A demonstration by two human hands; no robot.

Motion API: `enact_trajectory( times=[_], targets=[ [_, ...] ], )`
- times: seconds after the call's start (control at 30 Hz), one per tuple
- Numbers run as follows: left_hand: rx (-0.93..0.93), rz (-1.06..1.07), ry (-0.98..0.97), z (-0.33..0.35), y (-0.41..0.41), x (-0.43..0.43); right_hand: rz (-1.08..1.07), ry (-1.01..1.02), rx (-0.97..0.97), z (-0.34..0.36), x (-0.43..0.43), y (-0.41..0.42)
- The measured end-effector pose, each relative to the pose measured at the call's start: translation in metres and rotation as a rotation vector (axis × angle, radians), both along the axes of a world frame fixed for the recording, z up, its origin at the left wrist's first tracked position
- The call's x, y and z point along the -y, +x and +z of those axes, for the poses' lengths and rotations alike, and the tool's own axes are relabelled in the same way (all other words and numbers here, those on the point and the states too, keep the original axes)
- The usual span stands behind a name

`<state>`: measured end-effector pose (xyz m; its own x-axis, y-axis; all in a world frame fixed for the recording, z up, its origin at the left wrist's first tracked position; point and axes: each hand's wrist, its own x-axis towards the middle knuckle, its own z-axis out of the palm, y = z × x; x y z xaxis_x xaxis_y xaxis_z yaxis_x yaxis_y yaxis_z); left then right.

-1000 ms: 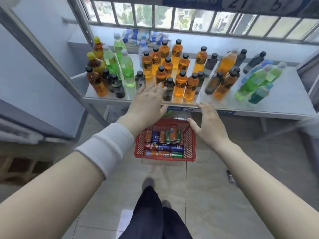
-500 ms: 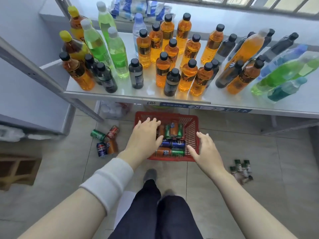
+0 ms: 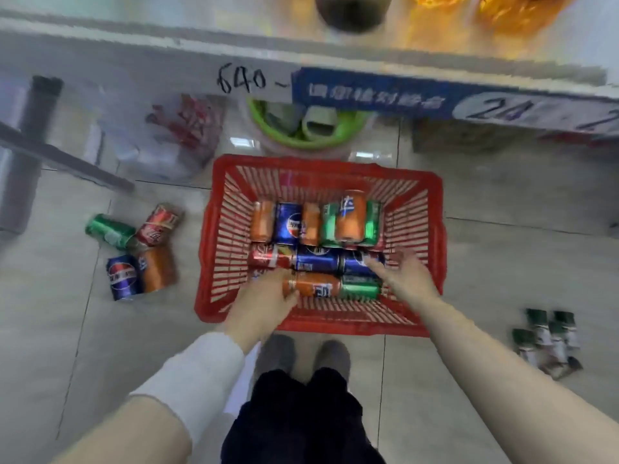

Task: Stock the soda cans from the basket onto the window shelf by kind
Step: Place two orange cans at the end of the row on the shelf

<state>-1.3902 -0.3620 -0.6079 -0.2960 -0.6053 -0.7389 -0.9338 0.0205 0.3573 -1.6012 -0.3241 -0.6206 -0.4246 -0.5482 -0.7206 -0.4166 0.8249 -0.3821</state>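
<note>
Left hand (image 3: 264,299) is down inside the red basket (image 3: 432,209), at its near-left corner; thumb and fingers close about the left end of an orange can (image 3: 318,288) lying on its side along the near wall; blur hides the fingertips. White sleeve (image 3: 201,373) on that forearm.

Right hand (image 3: 405,279) is in over the basket's near-right corner; fingers straight and loose, nothing held; fingertips reach a blue can (image 3: 355,264) in the middle row.

Half a second ago both hands hovered spread above the basket's near rim, touching no can; both are now in among the cans.

Rest of the load is in the basket: a green can (image 3: 360,289) end to end with the orange can; a red can (image 3: 268,257) at the left of the middle row; a far row of orange, blue and green cans side by side.

Left of the basket, on the floor, four loose cans (image 3: 134,252) in a cluster, where they lay before.

Beyond the basket, the shelf edge (image 3: 167,51) fills the top of the view; earlier the whole stand of bottles showed, now only a few bottle bases, the view having dropped closer. A green bowl (image 3: 348,135) sits under the shelf, just beyond the basket's far wall.
</note>
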Motion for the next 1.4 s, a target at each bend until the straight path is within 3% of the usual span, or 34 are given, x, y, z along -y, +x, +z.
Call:
enact_trajectory(
  times=[0.17,0.27,0.37,0.6,0.73,0.93,1.23,1.4],
  targets=[
    [0.053,-0.047,0.003,-0.114,0.003,0.024,0.036,-0.065,-0.121,-0.106,0.040,-0.003],
    [0.059,0.059,-0.050,-0.166,0.005,0.046,0.030,-0.075,-0.216,-0.152,0.061,0.000],
    [0.070,0.148,-0.154,-0.194,0.001,0.069,0.030,-0.112,-0.317,-0.177,0.073,0.002],
    [0.119,0.033,-0.293,-0.227,0.003,0.097,0.025,-0.181,-0.423,-0.208,0.093,0.000],
    [0.112,-0.033,-0.376,-0.241,0.006,0.116,-0.089,-0.205,-0.290,-0.210,0.099,-0.005],
    [0.171,-0.103,-0.444,-0.258,0.005,0.140,-0.256,-0.259,0.077,-0.194,0.086,-0.011],
    [0.311,-0.162,-0.443,-0.263,-0.002,0.155,-0.215,-0.320,0.203,-0.187,0.066,-0.009],
    [0.316,-0.067,-0.490,-0.261,-0.007,0.152,-0.243,-0.325,0.229,-0.186,0.061,-0.006]
  ],
)
